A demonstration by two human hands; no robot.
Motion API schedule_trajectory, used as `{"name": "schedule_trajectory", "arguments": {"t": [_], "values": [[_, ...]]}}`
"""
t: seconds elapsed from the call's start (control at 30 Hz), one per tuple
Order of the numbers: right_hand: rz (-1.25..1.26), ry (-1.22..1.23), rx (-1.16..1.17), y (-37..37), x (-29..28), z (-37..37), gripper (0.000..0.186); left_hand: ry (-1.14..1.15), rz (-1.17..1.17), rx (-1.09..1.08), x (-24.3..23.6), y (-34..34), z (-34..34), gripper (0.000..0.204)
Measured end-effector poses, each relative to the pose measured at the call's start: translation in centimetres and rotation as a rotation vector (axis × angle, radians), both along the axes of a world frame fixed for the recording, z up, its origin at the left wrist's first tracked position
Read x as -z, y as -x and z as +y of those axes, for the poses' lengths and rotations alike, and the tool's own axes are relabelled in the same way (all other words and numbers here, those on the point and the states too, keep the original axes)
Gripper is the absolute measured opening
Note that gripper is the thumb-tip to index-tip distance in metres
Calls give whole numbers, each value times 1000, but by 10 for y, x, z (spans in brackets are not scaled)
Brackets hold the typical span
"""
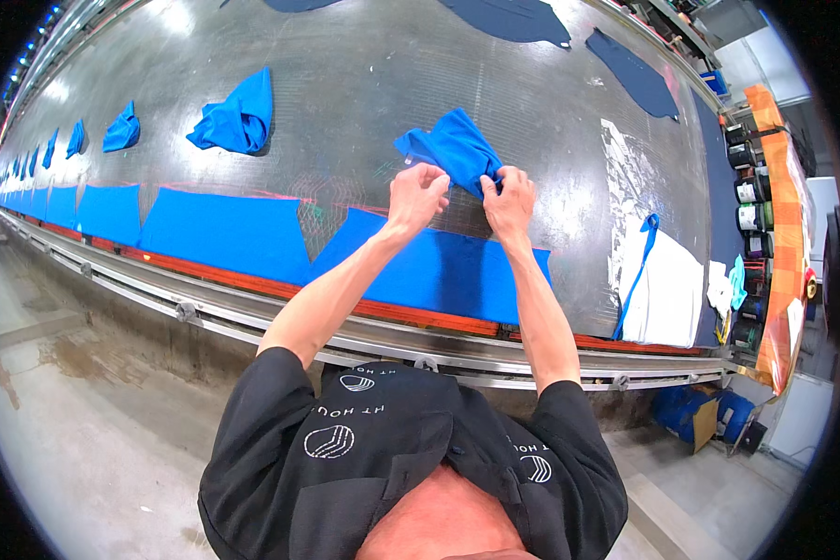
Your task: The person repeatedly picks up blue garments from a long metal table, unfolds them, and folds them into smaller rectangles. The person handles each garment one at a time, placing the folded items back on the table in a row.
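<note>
R hand (511, 200) pinches bunched blue cloth (457, 142) at near right edge, on table (551, 121), far side of flat blue panel (411, 280); L hand (416, 198) curls close by, can't tell if gripping; prob. best lifted, not dragged

Both arms reach forward, elbows apart; the left forearm (341, 287) slants inward toward the right, while the right forearm (543, 313) runs straighter ahead, leaning slightly left; the left hand (418, 197) has its fingers curled toward the thumb; the right hand (511, 202) has bent fingers, its thumb close to them; the hands are near each other but not touching.
</note>
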State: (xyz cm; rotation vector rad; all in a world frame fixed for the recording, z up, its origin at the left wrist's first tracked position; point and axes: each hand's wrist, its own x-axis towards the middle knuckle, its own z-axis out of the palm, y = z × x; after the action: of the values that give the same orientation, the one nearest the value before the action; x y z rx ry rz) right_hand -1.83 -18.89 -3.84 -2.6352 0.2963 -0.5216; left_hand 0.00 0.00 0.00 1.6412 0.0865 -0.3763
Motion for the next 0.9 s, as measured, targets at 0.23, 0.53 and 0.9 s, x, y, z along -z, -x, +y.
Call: {"name": "schedule_trajectory", "arguments": {"t": [0.23,0.53,0.9], "values": [[-172,-129,-176,13,-24,18,4,292,318,-21,5,-21,-16,35],[90,-132,-905,118,-51,71,3,387,425,-164,8,70,51,16],[328,-309,-258,30,-38,96,32,201,379,-371,31,131,70,10]]}}
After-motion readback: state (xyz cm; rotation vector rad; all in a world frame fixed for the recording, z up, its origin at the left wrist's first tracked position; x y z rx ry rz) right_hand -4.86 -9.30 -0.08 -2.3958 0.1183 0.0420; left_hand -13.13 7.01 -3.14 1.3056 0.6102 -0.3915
